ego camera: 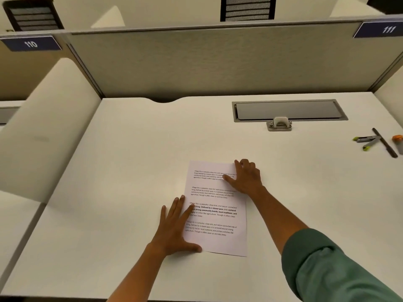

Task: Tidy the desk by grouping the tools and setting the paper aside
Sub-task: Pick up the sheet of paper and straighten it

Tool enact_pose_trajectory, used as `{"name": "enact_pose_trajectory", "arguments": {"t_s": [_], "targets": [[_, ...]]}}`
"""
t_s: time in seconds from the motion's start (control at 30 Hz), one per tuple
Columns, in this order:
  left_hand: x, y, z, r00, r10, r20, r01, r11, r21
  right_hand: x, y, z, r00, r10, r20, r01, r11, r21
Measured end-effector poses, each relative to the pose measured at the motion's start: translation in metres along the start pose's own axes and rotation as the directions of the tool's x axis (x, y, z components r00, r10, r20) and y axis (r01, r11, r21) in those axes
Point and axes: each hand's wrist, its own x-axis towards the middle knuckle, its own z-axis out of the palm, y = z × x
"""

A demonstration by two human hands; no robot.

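Printed white paper sheet (216, 208) flat at lower centre of pale surface (122, 162). Left hand (174, 229) splayed flat on left edge, right hand (246, 177) pressing upper right corner, fingers loosely bent. Best slid evenly with both palms, away from grouped tools (377, 141) at right edge, avoiding creases.

Soft warm light, wide-angle edge distortion

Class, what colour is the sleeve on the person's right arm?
Green. The rolled-up sleeve shows at the lower right of the head view, the only view.
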Motion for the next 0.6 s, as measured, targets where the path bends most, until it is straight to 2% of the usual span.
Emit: {"name": "enact_pose_trajectory", "arguments": {"t_s": [0.17, 0.33, 0.47, 0.6], "targets": [[0.001, 0.001, 0.000, 1.000, -0.011, 0.003, 0.011, 1.000, 0.024, 0.011, -0.002, -0.003, 0.998, 0.047, 0.035, -0.048, 0.999, 0.025], [0.000, 0.000, -0.001, 1.000, -0.007, -0.001, 0.007, 1.000, 0.025, 0.019, 0.000, -0.009, 0.987, 0.142, 0.082, -0.155, 0.970, 0.189], [0.000, -0.001, 0.000, 1.000, 0.000, -0.016, 0.000, 1.000, 0.015, 0.021, 0.006, -0.018, 0.989, 0.116, 0.096, -0.145, 0.908, 0.393], [0.000, -0.001, 0.001, 1.000, 0.011, -0.023, -0.011, 1.000, 0.015, 0.019, 0.013, -0.029, 0.987, 0.085, 0.133, -0.143, 0.842, 0.520]]}}
